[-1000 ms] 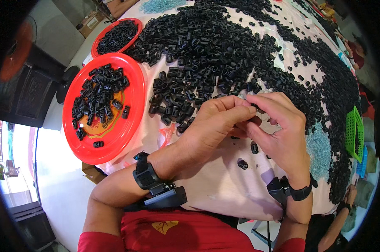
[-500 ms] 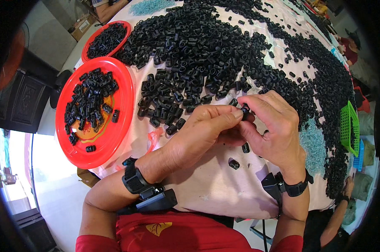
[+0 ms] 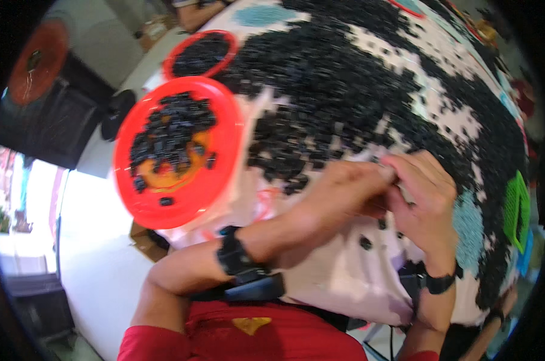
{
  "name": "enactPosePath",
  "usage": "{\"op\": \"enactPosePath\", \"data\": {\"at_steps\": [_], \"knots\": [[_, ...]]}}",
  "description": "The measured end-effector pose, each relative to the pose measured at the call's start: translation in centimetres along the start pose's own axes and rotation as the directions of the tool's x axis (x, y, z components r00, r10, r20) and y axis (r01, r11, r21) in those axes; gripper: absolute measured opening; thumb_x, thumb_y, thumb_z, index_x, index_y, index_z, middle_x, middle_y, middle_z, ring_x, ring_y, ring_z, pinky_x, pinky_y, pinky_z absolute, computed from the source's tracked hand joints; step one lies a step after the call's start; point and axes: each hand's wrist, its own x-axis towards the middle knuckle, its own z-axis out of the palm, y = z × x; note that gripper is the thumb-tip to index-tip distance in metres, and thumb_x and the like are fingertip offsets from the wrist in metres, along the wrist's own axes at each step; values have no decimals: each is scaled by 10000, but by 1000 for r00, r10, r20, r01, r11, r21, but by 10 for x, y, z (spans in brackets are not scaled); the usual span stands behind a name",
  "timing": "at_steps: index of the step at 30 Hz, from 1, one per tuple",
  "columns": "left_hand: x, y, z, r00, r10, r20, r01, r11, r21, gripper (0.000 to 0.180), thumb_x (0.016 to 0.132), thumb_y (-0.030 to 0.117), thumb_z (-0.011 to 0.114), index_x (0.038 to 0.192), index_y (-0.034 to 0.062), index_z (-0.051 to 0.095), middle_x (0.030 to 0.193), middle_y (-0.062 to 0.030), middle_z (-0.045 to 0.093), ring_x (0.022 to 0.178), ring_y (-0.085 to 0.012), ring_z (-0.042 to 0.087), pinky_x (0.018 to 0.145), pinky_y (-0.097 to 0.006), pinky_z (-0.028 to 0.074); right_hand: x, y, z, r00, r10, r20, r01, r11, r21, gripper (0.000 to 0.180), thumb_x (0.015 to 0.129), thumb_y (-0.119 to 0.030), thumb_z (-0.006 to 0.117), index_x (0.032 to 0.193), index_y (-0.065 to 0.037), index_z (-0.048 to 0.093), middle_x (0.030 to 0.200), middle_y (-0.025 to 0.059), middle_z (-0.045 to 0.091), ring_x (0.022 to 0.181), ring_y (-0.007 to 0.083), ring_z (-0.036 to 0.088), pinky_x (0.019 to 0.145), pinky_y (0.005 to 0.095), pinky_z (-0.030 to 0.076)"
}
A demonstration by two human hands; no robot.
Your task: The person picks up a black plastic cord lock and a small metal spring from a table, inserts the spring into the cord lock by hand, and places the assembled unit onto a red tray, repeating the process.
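Observation:
My left hand (image 3: 338,189) and my right hand (image 3: 426,195) meet above the near part of the table, fingertips pinched together. Half a second ago a small black plastic part, like a cord-lock body, showed between them; now fingers and blur hide it. Just beneath, a loose black part (image 3: 365,243) lies on the pale cloth (image 3: 338,283). Beyond my hands spreads a big heap of similar black parts (image 3: 320,72). To the left, a red plate (image 3: 221,180) carries a smaller pile of black pieces (image 3: 170,135).
A second red dish (image 3: 230,57) full of thin black pieces stands behind the plate. Blue-green heaps of tiny pieces lie far back (image 3: 263,15) and at right (image 3: 468,225). A green basket (image 3: 516,210) stands at the right edge. Other people's arms show far left and lower right.
The view has swung left, so everything sits further right in the picture and is blurred. My hands stay together in much the same pinch.

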Motion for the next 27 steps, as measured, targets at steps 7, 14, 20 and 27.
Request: {"op": "enactPosePath", "data": {"at_steps": [7,14,20,27], "knots": [[-24,26,-6,962,262,-76,-230,929,288,332,1028,316,610,1041,1,715,1021,-77,736,835,-138,682,736,-293,571,0,-2,-20,994,90,70,-89,996,-11,581,823,-222,826,1356,-57,660,1157,130,727,996,250,691,769,324,521],[-99,99,-129,825,435,-361,-310,882,354,414,1053,362,617,1279,16,650,1088,-57,754,822,-73,692,616,-162,529,-28,-26,-90,987,137,84,-124,981,-150,298,868,-113,794,1159,-57,763,1019,43,763,850,114,666,692,235,458],[-124,127,-196,690,467,-554,-201,858,473,496,1055,354,619,1398,0,567,1236,-93,718,840,-58,687,587,-142,513,-120,-57,-130,906,395,-152,-414,902,-125,154,922,-15,722,1070,11,756,942,43,744,855,66,642,762,226,506],[-169,115,-220,565,689,-453,-244,664,706,490,1093,379,540,1400,-2,566,1135,-29,679,849,9,596,722,-114,489,-234,-106,-133,678,686,-264,-689,718,95,101,897,-68,761,938,24,754,763,19,672,630,53,542,581,233,427]]}}
